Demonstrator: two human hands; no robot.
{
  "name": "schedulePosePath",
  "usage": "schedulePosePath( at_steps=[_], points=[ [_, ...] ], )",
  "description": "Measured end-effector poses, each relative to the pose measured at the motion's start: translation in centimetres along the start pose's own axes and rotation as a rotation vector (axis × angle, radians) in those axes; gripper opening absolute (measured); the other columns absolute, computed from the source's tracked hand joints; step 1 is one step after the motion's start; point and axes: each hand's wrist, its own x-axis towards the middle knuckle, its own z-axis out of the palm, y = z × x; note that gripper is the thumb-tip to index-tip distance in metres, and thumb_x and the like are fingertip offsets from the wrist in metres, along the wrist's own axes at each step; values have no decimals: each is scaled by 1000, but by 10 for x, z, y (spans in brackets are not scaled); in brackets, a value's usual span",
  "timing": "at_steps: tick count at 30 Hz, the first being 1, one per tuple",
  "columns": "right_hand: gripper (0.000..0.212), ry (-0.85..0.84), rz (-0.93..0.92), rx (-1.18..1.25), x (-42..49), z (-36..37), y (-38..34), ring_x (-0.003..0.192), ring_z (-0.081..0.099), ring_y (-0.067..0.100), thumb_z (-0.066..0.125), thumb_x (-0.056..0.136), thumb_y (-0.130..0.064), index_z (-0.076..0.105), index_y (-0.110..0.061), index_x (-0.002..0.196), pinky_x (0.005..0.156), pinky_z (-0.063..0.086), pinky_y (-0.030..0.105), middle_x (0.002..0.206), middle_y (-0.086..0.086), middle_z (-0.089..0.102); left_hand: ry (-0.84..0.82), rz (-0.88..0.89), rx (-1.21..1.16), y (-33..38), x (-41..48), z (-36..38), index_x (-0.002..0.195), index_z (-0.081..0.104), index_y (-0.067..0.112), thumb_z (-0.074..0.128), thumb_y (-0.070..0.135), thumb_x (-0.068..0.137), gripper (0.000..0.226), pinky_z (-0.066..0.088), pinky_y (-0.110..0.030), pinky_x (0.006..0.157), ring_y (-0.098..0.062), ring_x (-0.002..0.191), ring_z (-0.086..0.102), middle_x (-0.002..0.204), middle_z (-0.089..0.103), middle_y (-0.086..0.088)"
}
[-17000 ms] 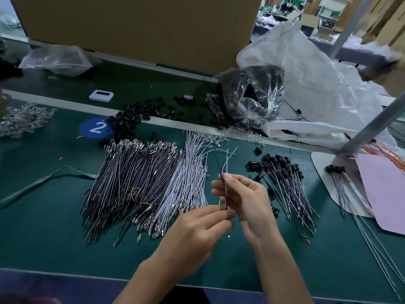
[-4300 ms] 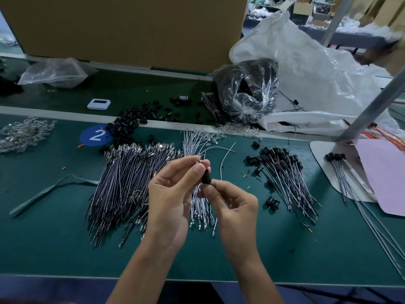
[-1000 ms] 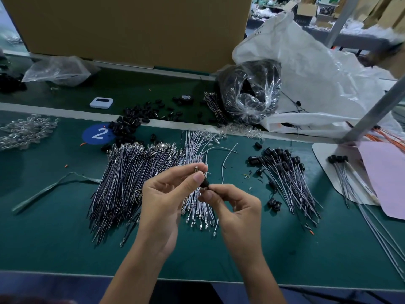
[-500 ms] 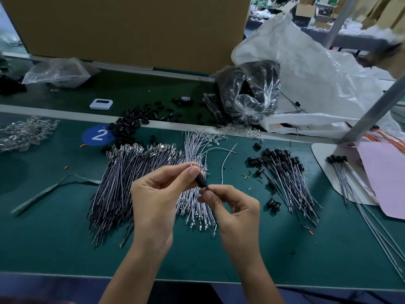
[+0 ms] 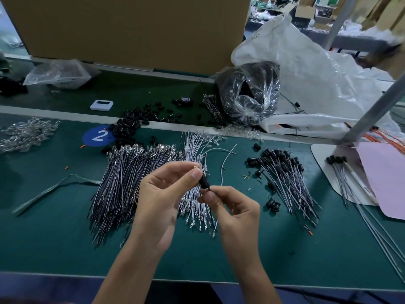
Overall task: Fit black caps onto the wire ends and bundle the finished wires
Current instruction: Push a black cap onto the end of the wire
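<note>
My left hand (image 5: 162, 194) pinches a small black cap (image 5: 203, 182) between thumb and forefinger above the green table. My right hand (image 5: 232, 207) pinches a thin wire just below the cap, fingertips almost touching the left thumb; most of that wire is hidden by my fingers. Under my hands lies a wide heap of uncapped grey wires (image 5: 131, 183) with metal terminals. To the right sits a pile of capped wires (image 5: 285, 178). Loose black caps (image 5: 129, 126) are scattered at the back, near a blue disc marked 2.
A clear bag of black parts (image 5: 249, 93) and a big white plastic bag (image 5: 317, 73) stand at the back right. A few capped wires (image 5: 341, 170) lie on a white board beside pink paper (image 5: 385, 178). A cardboard wall (image 5: 131, 29), a small white timer (image 5: 102, 105) and clear terminals (image 5: 26, 134) lie behind and left.
Over the last second both hands stayed together at the centre; the cap in my left fingers tilted slightly and my right fingers stayed on the wire at its base.
</note>
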Motion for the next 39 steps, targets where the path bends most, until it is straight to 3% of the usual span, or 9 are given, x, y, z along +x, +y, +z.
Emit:
schedulePosePath(
  at_steps=[5, 13, 20, 24, 27, 29, 34, 39],
  points=[
    [5, -63, 63, 171, -2, 1, -3, 70, 71, 16, 71, 80, -12, 76, -11, 83, 70, 53, 22, 74, 7, 74, -163, 9, 82, 4, 3, -7, 80, 74, 20, 90, 44, 55, 38, 51, -26, 87, -15, 87, 61, 84, 68, -3],
    [6, -106, 112, 277, -3, 1, -4, 69, 69, 15, 70, 81, -10, 75, -8, 81, 69, 52, 19, 72, 7, 73, -88, -46, -50, 0, 8, -13, 71, 78, 15, 98, 37, 37, 46, 56, -23, 79, -13, 78, 66, 77, 71, -3],
    [6, -19, 69, 127, -5, 3, 4, 71, 71, 20, 71, 81, -14, 76, -16, 83, 72, 55, 28, 74, 6, 74, -18, -56, -63, -9, 8, -15, 72, 78, 12, 97, 34, 38, 45, 55, -20, 74, -15, 83, 71, 87, 75, -9],
    [7, 22, 49, 49, 0, 2, 8, 73, 70, 29, 74, 78, -18, 77, -20, 85, 74, 57, 41, 76, 4, 74, -27, -62, -69, -15, 10, -10, 72, 78, 14, 86, 18, 54, 20, 56, -20, 72, -13, 77, 71, 85, 75, -9],
    [9, 19, 35, 17, 8, 2, 11, 73, 67, 36, 76, 77, -20, 77, -14, 82, 74, 55, 50, 74, 7, 73, -66, -46, -88, -19, 17, -7, 75, 76, 16, 85, 14, 63, 15, 56, -22, 71, -13, 72, 69, 87, 75, -9],
    [7, -17, 41, -8, 17, 1, 13, 71, 67, 34, 75, 78, -19, 76, -13, 81, 73, 54, 49, 72, 6, 73, -77, -36, -121, -23, 26, -8, 77, 76, 17, 79, 16, 66, 12, 57, -23, 71, -15, 74, 70, 86, 75, -9],
    [6, -78, 105, 25, 46, 2, 27, 71, 70, 20, 73, 81, -9, 76, -14, 80, 72, 58, 33, 73, 6, 74, -69, -94, -175, -32, 61, -13, 76, 76, 13, 75, 14, 62, 14, 58, -26, 70, -20, 75, 70, 83, 74, -10],
    [13, -56, 70, -1, 76, 11, 50, 74, 66, 40, 74, 80, -10, 77, -23, 82, 75, 54, 55, 76, 9, 73, -53, -115, -255, -41, 96, -18, 67, 75, 14, 77, 12, 58, 9, 57, -25, 68, -17, 74, 70, 81, 73, -7]
  ],
)
